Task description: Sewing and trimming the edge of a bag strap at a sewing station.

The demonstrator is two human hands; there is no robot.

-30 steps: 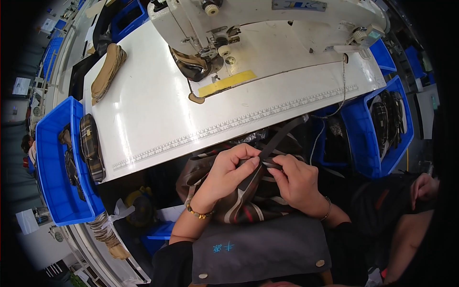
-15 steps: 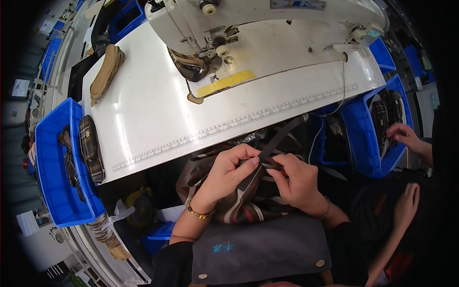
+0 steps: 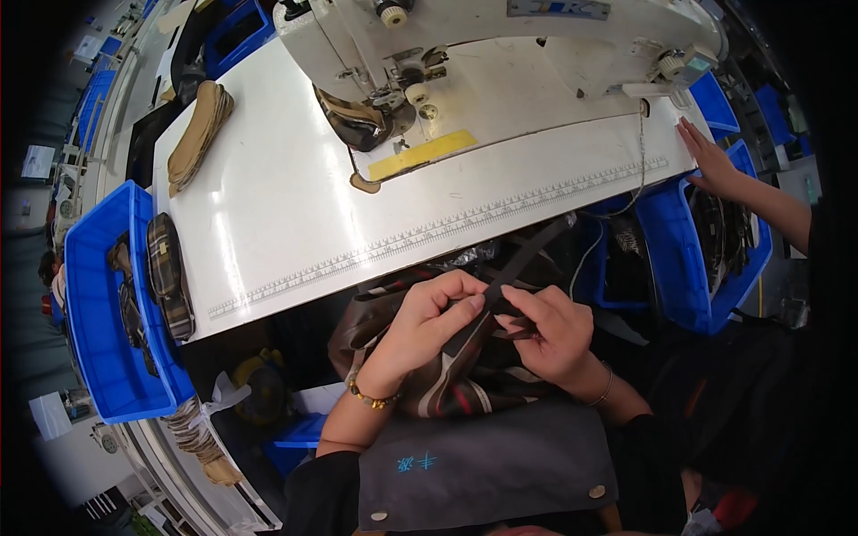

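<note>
In front of me, above my grey apron, my left hand pinches a flat dark strip between thumb and fingers. The strip runs up and right toward the table edge. Close by on the right, my right hand has its fingers closed on a dark, narrow folded piece; whether it belongs to the same strip I cannot tell. Brown-and-black plaid material with cream and red stripes hangs in loose folds under both hands, partly hidden by them.
A white sewing machine stands on the white table, with a plaid piece near its needle. Tan stacked pieces lie left. Blue bins flank the table. At right, another person's hand rests by the table corner.
My right hand's fingers have shifted on the dark piece, while my left hand stays put. The other person's hand moved from the right bin up to the table corner; their second hand has left view.
</note>
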